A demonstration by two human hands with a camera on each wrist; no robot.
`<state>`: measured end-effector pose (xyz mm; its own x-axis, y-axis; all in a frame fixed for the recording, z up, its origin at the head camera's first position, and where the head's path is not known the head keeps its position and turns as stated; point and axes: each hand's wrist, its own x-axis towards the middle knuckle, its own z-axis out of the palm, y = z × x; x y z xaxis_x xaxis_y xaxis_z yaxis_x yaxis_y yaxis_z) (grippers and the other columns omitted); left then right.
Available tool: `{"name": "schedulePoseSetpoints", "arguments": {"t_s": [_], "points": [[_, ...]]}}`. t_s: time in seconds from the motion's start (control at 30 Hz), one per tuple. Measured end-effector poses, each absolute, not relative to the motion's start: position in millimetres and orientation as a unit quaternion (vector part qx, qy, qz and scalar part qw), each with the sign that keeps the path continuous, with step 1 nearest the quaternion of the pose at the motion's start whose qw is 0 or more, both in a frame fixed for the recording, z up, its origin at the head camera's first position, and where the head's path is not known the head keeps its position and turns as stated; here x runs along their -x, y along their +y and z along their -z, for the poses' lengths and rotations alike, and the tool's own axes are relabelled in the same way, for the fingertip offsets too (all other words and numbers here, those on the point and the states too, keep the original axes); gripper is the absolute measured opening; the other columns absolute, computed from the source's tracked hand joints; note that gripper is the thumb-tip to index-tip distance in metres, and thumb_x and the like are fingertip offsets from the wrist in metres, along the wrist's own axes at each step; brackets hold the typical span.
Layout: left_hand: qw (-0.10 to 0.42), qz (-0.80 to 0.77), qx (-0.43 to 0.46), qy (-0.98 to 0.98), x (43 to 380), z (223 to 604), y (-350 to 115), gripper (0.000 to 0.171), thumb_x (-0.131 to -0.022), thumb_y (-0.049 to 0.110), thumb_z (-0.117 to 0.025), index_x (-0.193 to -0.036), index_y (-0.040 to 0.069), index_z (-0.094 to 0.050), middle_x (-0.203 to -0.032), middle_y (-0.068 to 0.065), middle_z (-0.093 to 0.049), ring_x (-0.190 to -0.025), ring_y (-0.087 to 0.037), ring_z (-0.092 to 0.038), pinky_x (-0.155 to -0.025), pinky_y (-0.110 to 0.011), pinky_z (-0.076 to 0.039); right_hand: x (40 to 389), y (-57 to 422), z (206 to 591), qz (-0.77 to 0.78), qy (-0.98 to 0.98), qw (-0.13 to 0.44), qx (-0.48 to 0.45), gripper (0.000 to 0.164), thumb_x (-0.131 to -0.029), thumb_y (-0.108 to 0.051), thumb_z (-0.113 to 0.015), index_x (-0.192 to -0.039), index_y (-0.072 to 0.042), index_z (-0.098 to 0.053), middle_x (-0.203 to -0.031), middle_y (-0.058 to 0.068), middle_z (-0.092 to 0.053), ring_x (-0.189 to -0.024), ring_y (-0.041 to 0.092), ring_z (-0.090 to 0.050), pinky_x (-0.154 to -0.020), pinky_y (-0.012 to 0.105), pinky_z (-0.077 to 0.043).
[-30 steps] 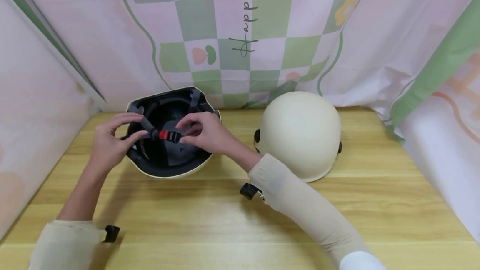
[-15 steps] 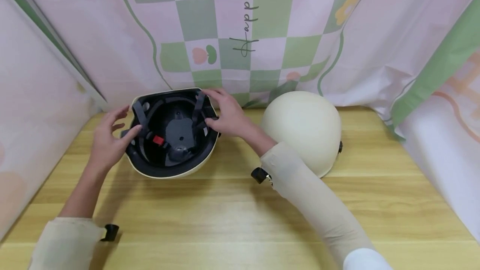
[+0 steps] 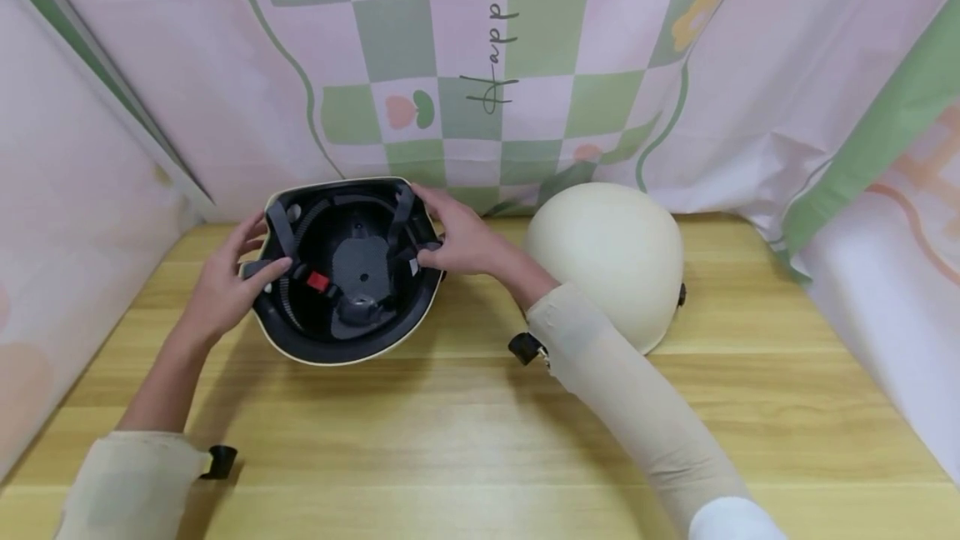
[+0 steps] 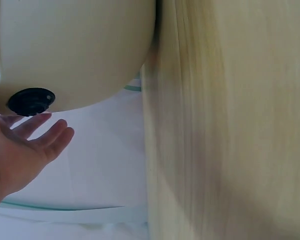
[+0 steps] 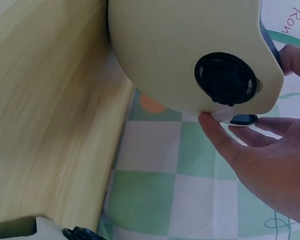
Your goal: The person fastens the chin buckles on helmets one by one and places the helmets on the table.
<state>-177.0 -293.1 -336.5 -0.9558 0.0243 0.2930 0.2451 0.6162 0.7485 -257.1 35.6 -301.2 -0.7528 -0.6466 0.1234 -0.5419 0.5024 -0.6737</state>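
Note:
An upturned cream helmet (image 3: 397,332) shows its black padded inside in the head view. My left hand (image 3: 228,277) grips its left side, thumb over the rim and fingers outside. On the opposite side my right hand (image 3: 468,236) holds the rim, thumb turned inward. The chin strap's red and black buckle (image 3: 317,282) lies loose in the hollow, and dark straps (image 3: 281,230) run down from the rim. Both wrist views show the smooth shell (image 4: 75,45) from outside, with a round black side disc (image 5: 226,79) close to my fingers.
A second cream helmet (image 3: 603,257) sits dome up to the right, partly behind my right forearm. Both stand on a wood-grain table (image 3: 420,448). A printed checkered curtain (image 3: 465,48) hangs right behind the table's back edge.
Both hands have left the strap and buckle, which dropped into the helmet. My right hand moved right and up to the rim; my left closed on the left rim. The helmet shifted slightly.

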Motion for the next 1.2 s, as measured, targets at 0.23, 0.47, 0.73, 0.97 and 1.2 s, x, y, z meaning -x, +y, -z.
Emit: {"name": "schedulePoseSetpoints", "arguments": {"t_s": [0.23, 0.47, 0.73, 0.97, 1.2], "points": [[0.129, 0.421, 0.073, -0.895, 176, 334, -292, 0.075, -0.100, 0.019, -0.069, -0.162, 0.006, -0.030, -0.150, -0.035, -0.044, -0.135, -0.056, -0.042, -0.107, -0.076, -0.032, 255, 42, 296, 0.371, 0.854, 0.095, 0.352, 0.095, -0.091, -0.011, -0.076, -0.165, -0.005, -0.017, -0.170, 0.015, -0.023, -0.146, 0.039, -0.041, -0.106, 0.045, -0.051], [0.099, 0.462, 0.066, -0.879, 174, 333, -292, 0.075, -0.101, 0.022, -0.067, -0.164, 0.010, -0.027, -0.153, -0.039, -0.039, -0.137, -0.060, -0.039, -0.109, -0.074, -0.031, 258, 50, 293, 0.388, 0.831, 0.154, 0.367, 0.108, -0.088, -0.012, -0.082, -0.167, -0.007, -0.008, -0.173, 0.012, -0.010, -0.150, 0.038, -0.033, -0.109, 0.050, -0.048], [0.058, 0.529, 0.081, -0.843, 175, 330, -292, 0.068, -0.108, 0.024, -0.053, -0.167, 0.015, -0.020, -0.159, -0.031, -0.032, -0.144, -0.046, -0.032, -0.095, -0.014, -0.042, 254, 58, 290, 0.390, 0.825, 0.194, 0.361, 0.117, -0.087, -0.011, -0.085, -0.167, -0.011, -0.001, -0.173, 0.012, -0.003, -0.153, 0.037, -0.029, -0.112, 0.050, -0.045], [0.053, 0.573, 0.114, -0.810, 175, 330, -291, 0.061, -0.110, 0.020, -0.046, -0.166, 0.015, -0.024, -0.158, -0.028, -0.029, -0.136, -0.022, -0.039, -0.091, -0.010, -0.042, 250, 64, 293, 0.394, 0.835, 0.185, 0.337, 0.118, -0.083, -0.013, -0.089, -0.167, -0.012, -0.006, -0.173, 0.011, -0.012, -0.145, 0.037, -0.043, -0.113, 0.042, -0.045], [0.060, 0.641, 0.149, -0.751, 176, 333, -289, 0.055, -0.109, 0.017, -0.043, -0.163, 0.010, -0.033, -0.154, -0.009, -0.040, -0.123, -0.005, -0.051, -0.094, -0.013, -0.045, 246, 66, 298, 0.388, 0.844, 0.149, 0.338, 0.121, -0.078, -0.017, -0.094, -0.166, -0.007, -0.012, -0.171, 0.011, -0.017, -0.144, 0.036, -0.045, -0.111, 0.043, -0.047]]}}
